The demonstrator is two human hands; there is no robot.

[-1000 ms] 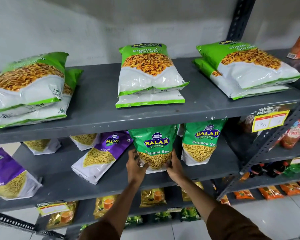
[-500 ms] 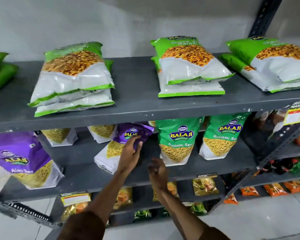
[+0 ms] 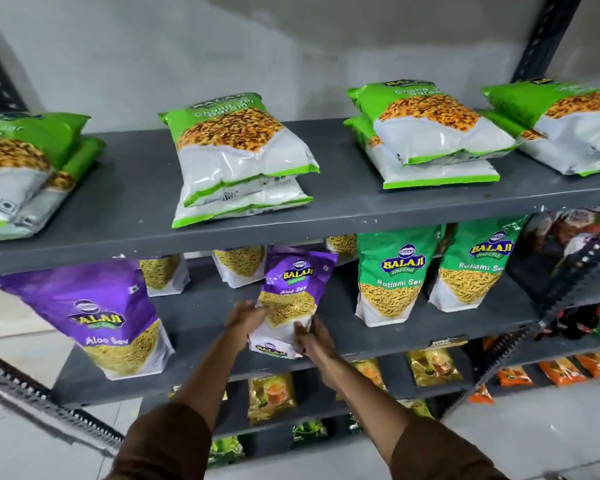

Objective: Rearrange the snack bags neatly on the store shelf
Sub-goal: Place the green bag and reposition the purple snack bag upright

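A purple Aloo Sev bag [image 3: 293,289] stands nearly upright on the middle grey shelf [image 3: 201,327], held at its bottom by both hands. My left hand [image 3: 245,315] grips its lower left side. My right hand [image 3: 310,336] grips its lower right corner. To its right stand two green Ratlami Sev bags [image 3: 394,271], upright and side by side. A larger purple Aloo Sev bag [image 3: 94,310] leans at the left of the same shelf. More bags [image 3: 238,259] sit behind, partly hidden by the upper shelf.
The top shelf [image 3: 343,202] carries several stacks of green and white bags [image 3: 239,157] lying flat. Lower shelves hold small yellow packs [image 3: 271,396] and orange packs [image 3: 561,370]. A slanted metal upright [image 3: 520,344] crosses at the right. Another rack edge [image 3: 32,403] runs at lower left.
Both hands left the green Ratlami Sev bag and moved left. They took hold of the tilted purple Aloo Sev bag and stood it up. The view shifted left.
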